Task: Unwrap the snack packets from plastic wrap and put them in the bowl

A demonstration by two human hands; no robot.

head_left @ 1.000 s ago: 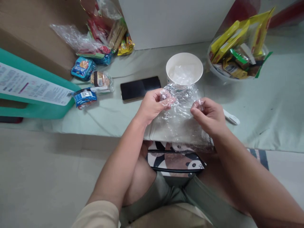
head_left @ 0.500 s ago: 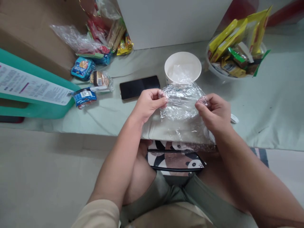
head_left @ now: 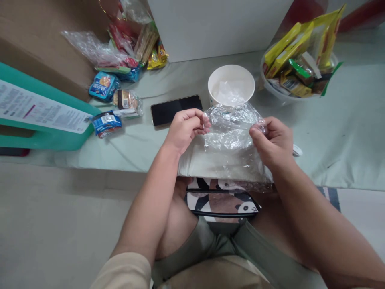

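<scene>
Film (head_left: pixel 227 139) mid-frame, long axis up-down; our right hand (head_left: pixel 273 141) pinches it, left hand (head_left: pixel 185 129) half-curled at its edge, hold unclear.

The clear, crinkled sheet of thin plastic film (head_left: pixel 228 138) is glossy, with sharp white glints along its creases. Behind it, the round white bowl (head_left: pixel 218 76) looks like smooth, coated paper. The pale green table covering (head_left: pixel 135 152) is matt, softly wrinkled cloth. The black rectangular phone (head_left: pixel 174 110) has a smooth, glassy face. The teal handled container (head_left: pixel 70 138) appears smooth plastic; the tall brown panel (head_left: pixel 45 28) looks like matt cardboard.
</scene>
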